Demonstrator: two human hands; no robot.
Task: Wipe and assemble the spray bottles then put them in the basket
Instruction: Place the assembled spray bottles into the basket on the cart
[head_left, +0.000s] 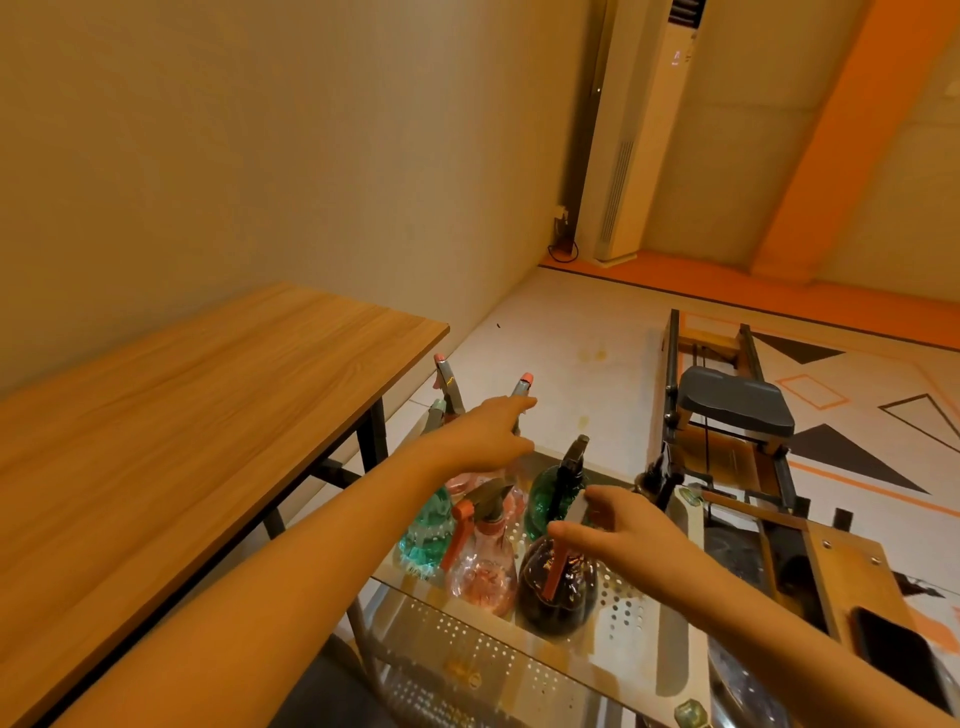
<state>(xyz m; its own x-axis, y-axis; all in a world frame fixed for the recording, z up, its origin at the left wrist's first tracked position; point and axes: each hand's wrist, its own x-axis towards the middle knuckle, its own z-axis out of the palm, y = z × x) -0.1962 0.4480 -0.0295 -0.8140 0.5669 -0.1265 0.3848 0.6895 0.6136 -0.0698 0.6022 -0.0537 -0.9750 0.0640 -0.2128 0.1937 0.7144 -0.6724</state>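
Note:
Several spray bottles stand in a perforated metal basket (626, 618). Nearest are a pink bottle (483, 569) with an orange trigger and a dark bottle (553, 597). Behind them are a teal bottle (426, 538) and a green bottle (545, 493) with a black sprayer. Two more grey spray heads with pink nozzles (448, 387) rise at the far end. My left hand (483, 441) reaches over the bottles with its fingers straight, the index finger touching the right-hand far spray head (523, 387). My right hand (618, 525) pinches the dark bottle's grey spray head between thumb and fingers; its orange trigger hangs below.
A long wooden table (208, 395) runs along the wall on the left, its edge close to the basket. A wooden exercise machine with a dark padded seat (732, 410) stands on the right. A black phone (896, 657) lies on its near end.

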